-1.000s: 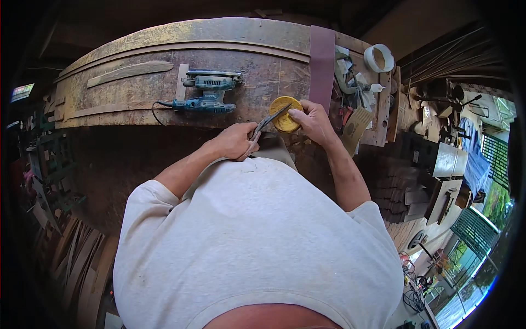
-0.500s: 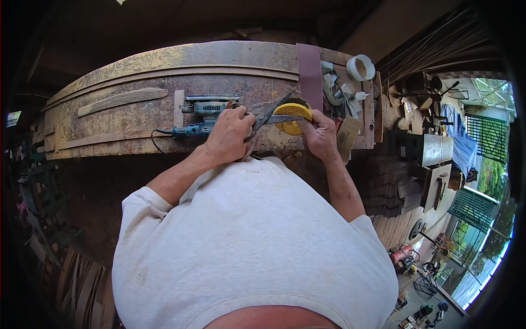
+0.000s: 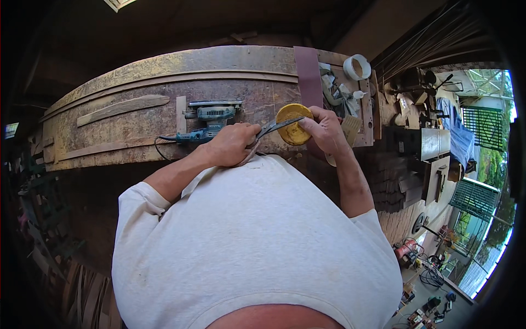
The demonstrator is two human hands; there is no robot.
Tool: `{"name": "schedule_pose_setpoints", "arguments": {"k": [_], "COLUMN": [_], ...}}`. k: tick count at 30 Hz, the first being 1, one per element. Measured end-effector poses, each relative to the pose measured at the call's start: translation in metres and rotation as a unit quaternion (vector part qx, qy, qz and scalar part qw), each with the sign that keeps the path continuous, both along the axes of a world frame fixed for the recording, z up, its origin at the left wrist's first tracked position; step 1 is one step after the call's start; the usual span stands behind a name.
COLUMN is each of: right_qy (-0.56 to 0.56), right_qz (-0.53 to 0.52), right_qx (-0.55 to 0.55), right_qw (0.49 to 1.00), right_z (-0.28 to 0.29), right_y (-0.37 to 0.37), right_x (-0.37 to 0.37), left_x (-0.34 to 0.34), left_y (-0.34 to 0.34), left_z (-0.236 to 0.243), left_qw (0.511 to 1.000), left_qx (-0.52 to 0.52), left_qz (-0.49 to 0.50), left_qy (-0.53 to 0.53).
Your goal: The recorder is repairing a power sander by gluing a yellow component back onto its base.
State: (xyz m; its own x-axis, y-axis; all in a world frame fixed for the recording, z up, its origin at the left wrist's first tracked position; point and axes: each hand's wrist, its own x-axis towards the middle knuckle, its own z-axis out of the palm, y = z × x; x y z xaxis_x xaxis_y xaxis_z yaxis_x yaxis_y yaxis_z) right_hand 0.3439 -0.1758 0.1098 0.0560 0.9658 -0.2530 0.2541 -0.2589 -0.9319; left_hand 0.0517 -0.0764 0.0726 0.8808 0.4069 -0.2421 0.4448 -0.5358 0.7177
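Note:
My left hand [image 3: 231, 145] is closed round the handles of dark-bladed scissors [image 3: 265, 129], low at the bench's near edge. Their blades point right and lie across the face of a round yellow disc [image 3: 294, 135] with a tan, mottled face; its exact kind I cannot make out. The disc's right side is gripped by my right hand [image 3: 327, 130], thumb on the face beside the blade tips. Left of the scissors, a teal power sander [image 3: 212, 113] lies on the workbench [image 3: 131, 123], its cord trailing left.
Along the bench lie a long thin wood strip [image 3: 181, 80], a tapered wood piece [image 3: 123, 109] and a dark red sandpaper strip [image 3: 308, 71]. A white round container [image 3: 356, 67] stands at the right end near clutter [image 3: 341, 96]. Stacked boards [image 3: 386, 183] are below right.
The scissor blades, spread around the disc's edge before, now appear closer together across its face. My right hand has turned the disc so its tan face shows more.

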Motion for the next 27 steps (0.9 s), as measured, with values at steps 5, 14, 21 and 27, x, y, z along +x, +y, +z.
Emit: {"name": "schedule_pose_setpoints", "arguments": {"k": [5,14,21,27], "right_qy": [0.066,0.078,-0.011,-0.135], "right_qz": [-0.015,-0.071,-0.102,-0.094], "right_qx": [-0.024,-0.004,0.049,0.136], "right_qw": [0.997,0.994,0.994,0.977], "right_z": [0.004,-0.002,-0.018,-0.034], "right_y": [0.007,0.004,-0.006,-0.019], "right_x": [-0.003,-0.025,-0.036,-0.044], "left_x": [-0.002,-0.005,-0.005,0.008], "left_y": [0.004,0.001,-0.002,-0.009], "left_z": [-0.002,0.002,-0.002,0.006], "left_qw": [0.999,0.988,0.982,0.980], "left_qx": [0.000,-0.108,-0.145,-0.155], "left_qz": [0.003,0.050,0.078,0.108], "left_qy": [-0.039,-0.093,-0.090,-0.059]}}
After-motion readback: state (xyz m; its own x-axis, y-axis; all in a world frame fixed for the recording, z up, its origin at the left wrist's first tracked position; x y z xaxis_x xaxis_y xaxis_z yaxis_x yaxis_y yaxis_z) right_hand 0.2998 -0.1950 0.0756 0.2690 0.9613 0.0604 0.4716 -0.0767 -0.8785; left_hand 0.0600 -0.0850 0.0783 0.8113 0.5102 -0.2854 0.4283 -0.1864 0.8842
